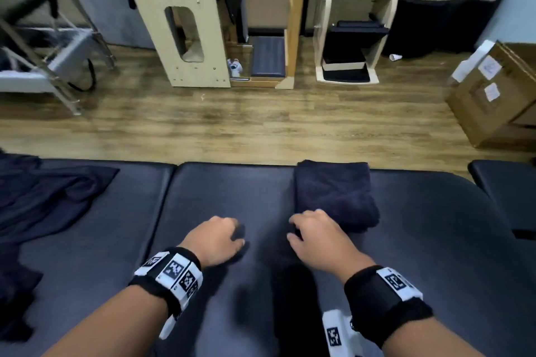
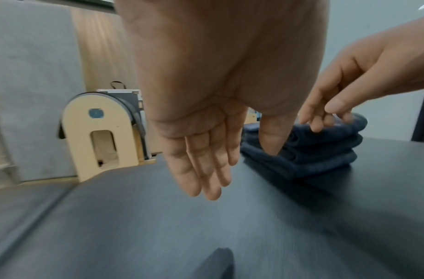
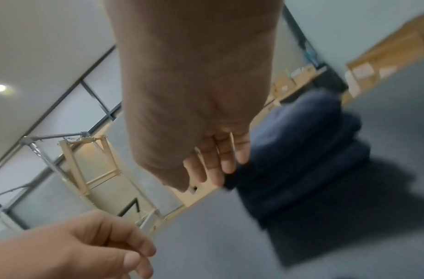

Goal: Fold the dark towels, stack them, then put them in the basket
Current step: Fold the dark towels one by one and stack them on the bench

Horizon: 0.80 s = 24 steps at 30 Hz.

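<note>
The person's left grip (image 1: 216, 236) hovers empty over the dark grey padded desk (image 1: 220, 188), its fingers (image 2: 201, 169) straight and relaxed in the left wrist view, pointing down at the vinyl without touching it. The right grip (image 1: 314, 236) hangs beside it, toward 3 o'clock, also holding nothing; its loosely bent fingertips (image 3: 218, 164) sit at the near left corner of a stack of folded dark navy terry towels (image 1: 335, 194), though motion blur hides whether they touch the cloth. Both wrists wear black bands with white coded marker blocks (image 1: 175, 272).

The folded stack, several thick layers deep in the left wrist view (image 2: 309, 151), lies on the desk at 1 o'clock from the grips, its far edge at the desk's far rim. At 9 o'clock, well apart, a crumpled heap of unfolded dark navy towels (image 1: 49, 197) spreads over the neighbouring pad, across the seam in the upholstery.

Beyond the desk runs a brown wood-plank floor (image 1: 261, 119). At 12 o'clock stands a pale wooden arch-shaped barrel frame with an oblong cut-out (image 1: 179, 23); at 1 o'clock, a cream wooden rack stacked with black pads (image 1: 353, 46); at 2 o'clock, brown cardboard boxes with white labels (image 1: 493, 95).
</note>
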Motion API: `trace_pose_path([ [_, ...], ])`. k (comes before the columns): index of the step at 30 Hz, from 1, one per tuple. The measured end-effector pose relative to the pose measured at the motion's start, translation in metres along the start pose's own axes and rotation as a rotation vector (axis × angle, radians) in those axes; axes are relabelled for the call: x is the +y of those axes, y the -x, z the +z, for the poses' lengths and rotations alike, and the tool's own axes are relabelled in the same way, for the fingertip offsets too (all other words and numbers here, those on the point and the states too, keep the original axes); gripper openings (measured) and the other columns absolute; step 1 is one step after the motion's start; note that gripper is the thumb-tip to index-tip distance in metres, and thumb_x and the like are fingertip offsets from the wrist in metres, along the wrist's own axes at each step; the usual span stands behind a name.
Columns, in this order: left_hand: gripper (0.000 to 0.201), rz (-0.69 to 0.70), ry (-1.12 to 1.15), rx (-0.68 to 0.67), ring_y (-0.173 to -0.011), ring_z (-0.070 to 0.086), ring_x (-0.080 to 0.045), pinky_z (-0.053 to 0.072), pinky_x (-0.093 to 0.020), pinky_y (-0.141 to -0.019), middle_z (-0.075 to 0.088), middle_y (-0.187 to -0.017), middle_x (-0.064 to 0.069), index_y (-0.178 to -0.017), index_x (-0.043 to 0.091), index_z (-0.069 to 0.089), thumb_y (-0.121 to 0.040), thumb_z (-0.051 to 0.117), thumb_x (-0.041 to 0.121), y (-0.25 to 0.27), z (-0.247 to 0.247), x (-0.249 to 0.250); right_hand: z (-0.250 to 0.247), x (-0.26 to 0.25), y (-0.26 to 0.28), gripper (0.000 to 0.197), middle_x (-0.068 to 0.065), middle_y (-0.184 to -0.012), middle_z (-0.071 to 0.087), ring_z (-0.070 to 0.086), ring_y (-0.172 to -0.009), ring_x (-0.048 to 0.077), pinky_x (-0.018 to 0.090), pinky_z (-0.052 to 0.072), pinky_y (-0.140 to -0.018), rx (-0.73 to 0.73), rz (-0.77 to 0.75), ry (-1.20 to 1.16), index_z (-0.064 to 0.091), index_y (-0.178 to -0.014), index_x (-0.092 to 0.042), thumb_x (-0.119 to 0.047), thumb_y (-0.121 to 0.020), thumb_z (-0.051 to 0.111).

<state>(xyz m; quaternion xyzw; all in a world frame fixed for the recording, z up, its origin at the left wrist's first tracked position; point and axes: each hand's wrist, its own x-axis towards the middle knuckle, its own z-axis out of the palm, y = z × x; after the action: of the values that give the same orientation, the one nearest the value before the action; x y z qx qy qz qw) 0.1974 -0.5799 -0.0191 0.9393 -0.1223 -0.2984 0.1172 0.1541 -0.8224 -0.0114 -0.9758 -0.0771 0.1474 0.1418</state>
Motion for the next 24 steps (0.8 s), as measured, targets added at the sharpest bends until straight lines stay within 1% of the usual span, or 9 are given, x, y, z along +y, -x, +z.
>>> trace_pose_path([
  [1, 0.025, -0.014, 0.002, -0.003, -0.107, 0.064, -0.027, 0.051, -0.033, -0.089, 0.067, -0.112, -0.002, -0.106, 0.028, 0.061, -0.09, 0.057, 0.046, 0.015, 0.003, -0.015, 0.008, -0.014, 0.001, 0.032, 0.001, -0.114, 0.063, 0.054, -0.11, 0.028, 0.041, 0.048, -0.094, -0.041, -0.007, -0.002, 0.062, -0.116, -0.02, -0.042, -0.095, 0.049],
  [3, 0.018, -0.057, 0.003, -0.005, -0.104, 0.064, -0.029, 0.05, -0.031, -0.084, 0.068, -0.108, -0.004, -0.091, 0.027, 0.055, -0.09, 0.057, 0.045, 0.045, 0.006, -0.05, 0.031, -0.045, 0.0, 0.038, 0.001, -0.12, 0.063, 0.055, -0.116, 0.029, 0.042, 0.048, -0.097, -0.12, -0.01, -0.028, 0.061, -0.12, -0.022, -0.046, -0.093, 0.049],
  [6, 0.023, -0.161, 0.022, -0.006, -0.103, 0.064, -0.032, 0.048, -0.032, -0.081, 0.067, -0.104, -0.006, -0.08, 0.024, 0.048, -0.089, 0.056, 0.044, 0.079, 0.01, -0.112, 0.063, -0.09, -0.004, 0.051, -0.003, -0.123, 0.06, 0.057, -0.12, 0.025, 0.043, 0.049, -0.1, -0.187, -0.04, -0.123, 0.06, -0.125, -0.021, -0.053, -0.088, 0.045],
  [11, 0.026, -0.242, 0.029, 0.049, -0.103, 0.064, -0.03, 0.051, -0.032, -0.084, 0.068, -0.106, -0.005, -0.097, 0.021, 0.063, -0.087, 0.056, 0.044, 0.118, 0.008, -0.222, 0.093, -0.18, -0.021, 0.054, -0.003, -0.139, 0.057, 0.053, -0.13, 0.022, 0.034, 0.041, -0.11, -0.222, -0.094, -0.172, 0.055, -0.141, -0.021, -0.049, -0.094, 0.053],
  [14, 0.023, -0.257, 0.006, 0.08, -0.103, 0.064, -0.033, 0.053, -0.037, -0.087, 0.066, -0.107, -0.005, -0.093, 0.024, 0.058, -0.084, 0.053, 0.045, 0.133, 0.003, -0.286, 0.105, -0.239, -0.036, 0.054, 0.001, -0.147, 0.054, 0.049, -0.136, 0.023, 0.032, 0.037, -0.113, -0.255, -0.095, -0.166, 0.052, -0.144, -0.018, -0.045, -0.097, 0.054],
  [17, 0.015, -0.261, -0.077, 0.13, -0.104, 0.061, -0.033, 0.051, -0.038, -0.082, 0.062, -0.11, -0.007, -0.095, 0.019, 0.055, -0.086, 0.052, 0.031, 0.154, 0.003, -0.352, 0.117, -0.306, -0.051, 0.048, 0.005, -0.141, 0.059, 0.053, -0.131, 0.026, 0.035, 0.041, -0.109, -0.291, -0.081, -0.125, 0.057, -0.137, -0.015, -0.042, -0.098, 0.055],
  [20, 0.035, -0.272, -0.246, 0.161, -0.118, 0.051, -0.027, 0.048, -0.041, -0.09, 0.052, -0.123, -0.003, -0.118, 0.021, 0.055, -0.083, 0.056, 0.028, 0.172, 0.01, -0.407, 0.126, -0.357, -0.066, 0.043, 0.005, -0.125, 0.068, 0.061, -0.118, 0.026, 0.039, 0.048, -0.1, -0.3, -0.063, -0.118, 0.063, -0.124, -0.014, -0.044, -0.095, 0.056],
  [22, 0.058, -0.308, -0.272, 0.108, -0.125, 0.044, -0.027, 0.043, -0.044, -0.094, 0.045, -0.132, -0.003, -0.132, 0.024, 0.045, -0.08, 0.064, 0.041, 0.182, 0.013, -0.441, 0.13, -0.388, -0.074, 0.044, 0.001, -0.122, 0.07, 0.063, -0.117, 0.024, 0.038, 0.049, -0.1, -0.311, -0.063, -0.119, 0.064, -0.124, -0.018, -0.047, -0.092, 0.056],
  [24, 0.065, -0.303, -0.253, 0.047, -0.127, 0.042, -0.027, 0.042, -0.045, -0.096, 0.043, -0.134, -0.003, -0.133, 0.024, 0.043, -0.079, 0.068, 0.05, 0.188, 0.015, -0.464, 0.132, -0.411, -0.08, 0.045, 0.001, -0.124, 0.07, 0.062, -0.119, 0.022, 0.038, 0.049, -0.102, -0.324, -0.071, -0.113, 0.063, -0.125, -0.018, -0.047, -0.091, 0.056],
])
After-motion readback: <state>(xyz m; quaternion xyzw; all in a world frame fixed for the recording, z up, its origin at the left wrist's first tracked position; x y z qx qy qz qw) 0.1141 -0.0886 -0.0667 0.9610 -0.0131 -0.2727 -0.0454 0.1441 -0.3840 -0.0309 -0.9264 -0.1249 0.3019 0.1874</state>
